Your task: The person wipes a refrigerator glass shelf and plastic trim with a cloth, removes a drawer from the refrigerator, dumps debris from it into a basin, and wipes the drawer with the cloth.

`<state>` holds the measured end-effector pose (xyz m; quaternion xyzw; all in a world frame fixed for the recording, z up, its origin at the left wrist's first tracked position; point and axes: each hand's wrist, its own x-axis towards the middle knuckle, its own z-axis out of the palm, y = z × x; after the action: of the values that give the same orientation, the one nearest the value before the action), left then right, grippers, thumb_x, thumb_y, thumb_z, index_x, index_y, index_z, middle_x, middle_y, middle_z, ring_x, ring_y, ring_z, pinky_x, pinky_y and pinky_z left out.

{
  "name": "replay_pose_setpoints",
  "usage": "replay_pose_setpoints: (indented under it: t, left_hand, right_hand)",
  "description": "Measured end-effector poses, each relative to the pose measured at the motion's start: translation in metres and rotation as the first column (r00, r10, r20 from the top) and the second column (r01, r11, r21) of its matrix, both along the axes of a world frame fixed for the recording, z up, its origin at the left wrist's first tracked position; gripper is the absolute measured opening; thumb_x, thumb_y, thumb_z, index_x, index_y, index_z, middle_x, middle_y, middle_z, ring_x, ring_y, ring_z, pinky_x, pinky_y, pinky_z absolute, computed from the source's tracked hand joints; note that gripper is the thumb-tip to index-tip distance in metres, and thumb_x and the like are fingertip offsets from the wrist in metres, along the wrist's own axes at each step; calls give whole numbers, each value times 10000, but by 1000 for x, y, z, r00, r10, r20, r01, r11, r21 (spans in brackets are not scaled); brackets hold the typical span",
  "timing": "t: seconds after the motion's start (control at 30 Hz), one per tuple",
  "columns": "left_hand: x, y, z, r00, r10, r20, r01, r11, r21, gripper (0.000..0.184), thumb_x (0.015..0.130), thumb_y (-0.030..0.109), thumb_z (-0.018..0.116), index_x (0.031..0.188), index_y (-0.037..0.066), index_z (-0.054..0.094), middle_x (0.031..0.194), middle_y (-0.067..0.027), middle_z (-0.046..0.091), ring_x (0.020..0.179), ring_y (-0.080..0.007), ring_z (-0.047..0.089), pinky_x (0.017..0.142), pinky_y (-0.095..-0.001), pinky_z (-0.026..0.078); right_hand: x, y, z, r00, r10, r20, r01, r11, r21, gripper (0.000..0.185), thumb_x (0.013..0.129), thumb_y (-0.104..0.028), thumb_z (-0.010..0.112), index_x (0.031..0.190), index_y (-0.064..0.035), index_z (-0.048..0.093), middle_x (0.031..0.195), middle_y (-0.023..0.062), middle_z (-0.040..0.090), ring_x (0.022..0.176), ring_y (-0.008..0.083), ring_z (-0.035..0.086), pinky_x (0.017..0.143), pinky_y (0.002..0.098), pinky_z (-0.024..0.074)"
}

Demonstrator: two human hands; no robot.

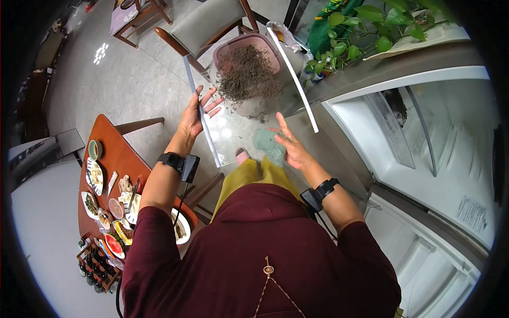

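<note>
A clear glass fridge shelf [228, 135] with white edge strips is held in front of me. My left hand [197, 114] grips its left strip, thumb on the edge and fingers spread under the glass. Dark dried crumbly bits [246, 74] appear spread over the shelf's far part, though some may lie below the glass. Beyond it, a pink basin [218, 57] shows through. My right hand [290, 143] is near the shelf's right side, index finger stretched out, with a crumpled green cloth [270, 146] held in the other fingers.
On the right an open fridge [350, 114] has more dark bits [396, 106] inside. Leafy plants [382, 24] stand at the back right. A grey-cushioned chair [204, 29] is behind the basin. A wooden table [106, 132] with several dishes is on the left, above a bottle rack [98, 267].
</note>
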<state>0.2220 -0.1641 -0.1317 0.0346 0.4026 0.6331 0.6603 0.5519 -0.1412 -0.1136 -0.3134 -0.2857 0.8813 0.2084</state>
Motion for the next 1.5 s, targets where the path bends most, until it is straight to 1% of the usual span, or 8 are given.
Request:
replay_pose_setpoints:
  t: [0.23, 0.3, 0.4, 0.53, 0.7, 0.8, 0.93, 1.5]
  left_hand:
    - [-8, -4, -29, 1000, 8, 24, -8, 1000, -11, 400, 985, 383, 397, 1338, 195, 390, 1314, -168, 513, 1092, -357, 588, 820, -400, 572]
    - [-14, -8, -35, 1000, -2, -5, 2, 1000, -25, 416, 986, 385, 394, 1354, 190, 379, 1311, -169, 515, 1078, -356, 596, 813, -395, 575]
    - [-24, -9, -41, 999, -33, -42, 31, 999, -35, 456, 982, 395, 399, 1377, 173, 347, 1298, -179, 522, 1055, -367, 607, 804, -391, 581]
    - [-32, -9, -42, 997, -53, -60, 52, 998, -21, 514, 973, 412, 420, 1393, 140, 301, 1277, -202, 530, 1036, -393, 611, 811, -399, 578]
    - [-34, -4, -31, 992, -102, -69, 98, 994, -49, 512, 977, 385, 426, 1394, 117, 297, 1274, -220, 529, 1019, -396, 619, 783, -393, 585]
    - [-33, -2, -27, 986, -140, -88, 134, 988, -73, 528, 976, 389, 423, 1408, 112, 295, 1272, -210, 535, 1011, -377, 627, 777, -388, 587]
    - [-35, 1, -28, 978, -181, -106, 170, 980, -102, 530, 984, 382, 407, 1423, 109, 291, 1265, -199, 544, 990, -353, 641, 766, -380, 592]
    - [-51, 15, -34, 951, -270, -148, 244, 954, -177, 439, 1016, 351, 290, 1336, 53, 331, 1255, -217, 547, 1042, -370, 617, 793, -363, 575]
  right_hand:
    - [18, 12, -13, 903, 163, 398, -344, 829, 441, 811, 854, -256, 665, 1499, -281, 175, 1173, 63, 541, 1189, 166, 460, 1030, 370, 346]
    - [36, 23, -24, 766, 327, 554, -640, 473, 606, 680, 836, -233, 672, 1442, -236, 363, 1081, 51, 600, 1081, 165, 524, 995, 363, 382]
    - [65, 29, -57, 647, 313, 695, -762, 296, 576, 481, 837, -196, 654, 1307, -184, 551, 1076, 53, 619, 996, 161, 560, 939, 334, 425]
    - [91, 48, -61, 518, 341, 785, -756, 612, 233, 370, 843, -171, 626, 1210, -131, 624, 1098, 60, 624, 976, 143, 561, 883, 307, 452]
    - [71, 73, -47, 839, 147, 524, -269, 949, 164, 434, 956, -403, 448, 1149, -70, 648, 1167, 82, 596, 988, 157, 544, 903, 298, 427]
    - [42, 79, -18, 829, 189, 527, -289, 951, 112, 535, 971, -488, 360, 1168, -73, 635, 1242, 104, 549, 1112, 185, 500, 978, 323, 372]
    - [26, 79, -19, 813, 274, 514, -458, 846, 274, 449, 888, -404, 580, 1257, -149, 572, 1299, 75, 493, 1222, 208, 420, 1037, 364, 309]
    - [16, 72, -38, 860, 333, 388, -396, 913, 95, 351, 862, -358, 642, 1142, -153, 590, 1166, 12, 506, 1153, 162, 391, 1010, 320, 275]
